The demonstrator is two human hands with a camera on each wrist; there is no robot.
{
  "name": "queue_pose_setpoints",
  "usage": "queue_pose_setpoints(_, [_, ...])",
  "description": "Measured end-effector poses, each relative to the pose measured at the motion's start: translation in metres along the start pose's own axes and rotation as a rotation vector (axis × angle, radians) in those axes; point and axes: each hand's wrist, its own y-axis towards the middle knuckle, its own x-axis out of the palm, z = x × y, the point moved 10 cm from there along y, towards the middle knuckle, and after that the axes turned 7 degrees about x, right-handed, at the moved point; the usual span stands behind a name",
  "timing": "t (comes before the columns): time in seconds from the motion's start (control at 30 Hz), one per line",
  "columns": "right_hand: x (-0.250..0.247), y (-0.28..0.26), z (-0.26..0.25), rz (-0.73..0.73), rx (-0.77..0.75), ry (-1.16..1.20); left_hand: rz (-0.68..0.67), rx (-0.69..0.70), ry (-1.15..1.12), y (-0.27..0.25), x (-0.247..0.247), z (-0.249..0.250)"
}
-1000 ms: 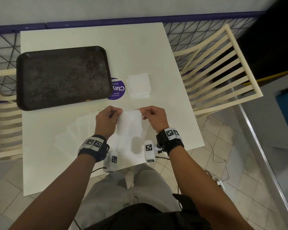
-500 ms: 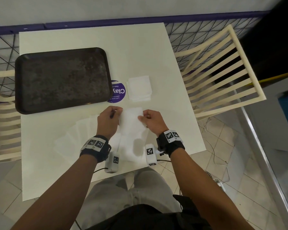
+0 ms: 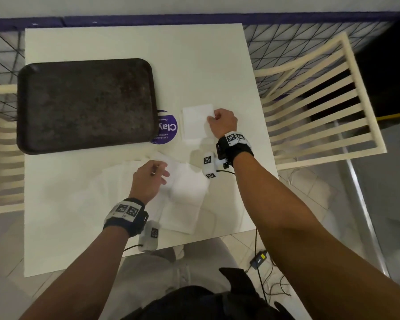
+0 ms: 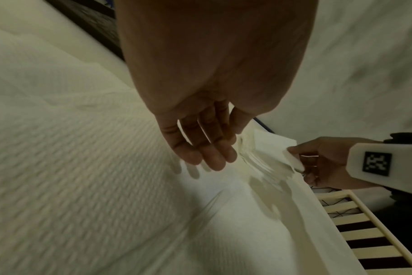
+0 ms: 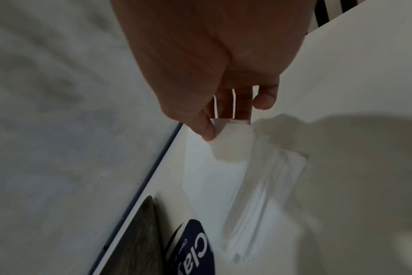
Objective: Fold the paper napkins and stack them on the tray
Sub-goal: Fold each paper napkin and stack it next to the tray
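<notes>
My right hand (image 3: 217,120) pinches a folded white napkin (image 3: 195,117) by its near right corner, over the small stack of folded napkins (image 3: 194,137) right of the purple sticker; in the right wrist view thumb and fingers (image 5: 207,130) hold that folded napkin (image 5: 223,167) above the stack (image 5: 259,195). My left hand (image 3: 158,173) hovers with relaxed, straight fingers over the spread of unfolded napkins (image 3: 183,204) at the table's near edge, holding nothing; the left wrist view shows its fingers (image 4: 214,158) just above the textured paper (image 4: 82,186). The dark tray (image 3: 86,105) lies bare at the left.
A round purple sticker (image 3: 168,130) sits between the tray and the stack. The white table (image 3: 194,65) has cream slatted chairs at right (image 3: 321,107) and left (image 3: 0,146). A mesh railing runs behind. Cables and a power adapter (image 3: 259,260) lie on the tiled floor.
Both hands held the napkin between them before. The left hand has let go and dropped to the unfolded pile; the right hand has carried the folded napkin away to the stack.
</notes>
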Motion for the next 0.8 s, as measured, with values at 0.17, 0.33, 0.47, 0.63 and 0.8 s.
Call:
queue_pose_setpoints(0.17, [0.007, 0.0, 0.014, 0.047, 0.033, 0.014, -0.004, -0.009, -0.01, 0.0, 0.002, -0.004])
queue_pose_setpoints(0.33, [0.0, -0.029, 0.033, 0.121, -0.005, 0.098, -0.038, -0.005, 0.028, 0.0, 0.009, -0.002])
queue_pose_setpoints(0.47, [0.012, -0.066, 0.065, 0.034, 0.027, 0.126, -0.107, 0.021, 0.165, -0.004, 0.02, -0.008])
queue_pose_setpoints(0.63, [0.037, -0.115, 0.117, -0.029, 0.152, 0.048, -0.154, 0.053, 0.344, -0.012, 0.031, -0.017])
queue_pose_setpoints(0.8, [0.038, -0.153, 0.15, -0.015, 0.266, -0.11, -0.156, 0.045, 0.392, -0.02, 0.034, -0.02])
